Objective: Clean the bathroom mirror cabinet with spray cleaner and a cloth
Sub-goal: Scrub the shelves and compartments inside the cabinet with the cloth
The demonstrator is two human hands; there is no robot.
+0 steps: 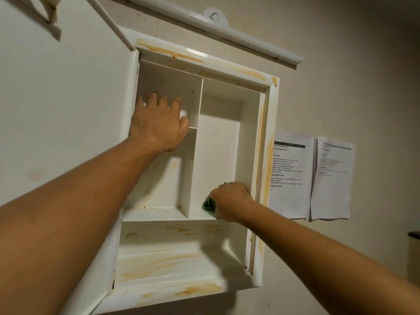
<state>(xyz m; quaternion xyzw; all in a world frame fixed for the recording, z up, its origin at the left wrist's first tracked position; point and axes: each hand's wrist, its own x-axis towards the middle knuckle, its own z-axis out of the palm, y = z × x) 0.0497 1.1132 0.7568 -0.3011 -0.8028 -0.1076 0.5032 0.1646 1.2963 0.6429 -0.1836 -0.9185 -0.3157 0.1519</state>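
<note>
Two hands in the mirror cabinet [271, 133], its door [68, 110] swung open to your left. Your left hand [159, 123] is flat, fingers straight and spread, reaching into the upper-left compartment; fingertips sit near its left wall and back panel, thumb by the small shelf edge. I can't tell if the palm actually presses the panel.

Your right hand [231, 201] is low in the tall right compartment, fingers curled down over a dark green cloth [209, 204] on the compartment floor, just beside the right wall. Only a corner of the cloth shows from under the hand, so it's probably bunched. There's a ring [232, 183] on one finger.

The vertical divider [197, 142] stands between your hands.

Orange-brown streaks run along the top frame, down the right frame, across the lower shelf [170, 262] and the bottom ledge.

Two printed sheets [293, 176] are stuck to the wall just right of the cabinet. A white rail [216, 30] runs above it.
</note>
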